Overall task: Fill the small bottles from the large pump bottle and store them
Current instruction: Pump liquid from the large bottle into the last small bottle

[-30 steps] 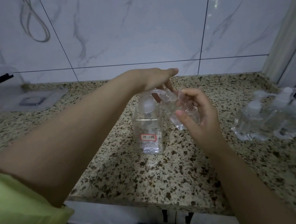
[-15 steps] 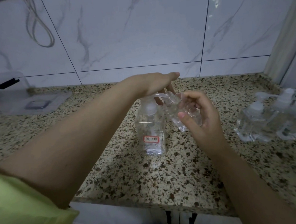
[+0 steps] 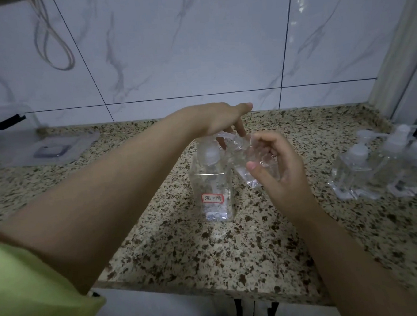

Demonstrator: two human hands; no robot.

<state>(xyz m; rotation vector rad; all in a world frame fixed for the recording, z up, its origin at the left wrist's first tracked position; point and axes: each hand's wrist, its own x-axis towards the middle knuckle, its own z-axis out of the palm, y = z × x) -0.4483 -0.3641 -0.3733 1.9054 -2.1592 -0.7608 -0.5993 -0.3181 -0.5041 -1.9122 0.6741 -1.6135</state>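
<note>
A large clear pump bottle (image 3: 211, 182) with a red-bordered label stands upright on the speckled counter (image 3: 208, 250). My left hand (image 3: 222, 119) lies flat on top of its pump head, fingers stretched out. My right hand (image 3: 278, 161) grips a small clear bottle (image 3: 249, 164), tilted so its mouth sits right at the pump's spout. Whether liquid is flowing cannot be made out.
Several clear pump bottles (image 3: 384, 169) stand grouped at the counter's right edge. At the far left a clear plastic box (image 3: 8, 128) stands beside its lid (image 3: 48, 149), which lies flat. A cable loop (image 3: 54, 42) hangs on the tiled wall. The counter's front edge is near me.
The view has tilted up slightly, so everything sits lower in the frame. Both hands keep their hold and the bottles stay in the same place.
</note>
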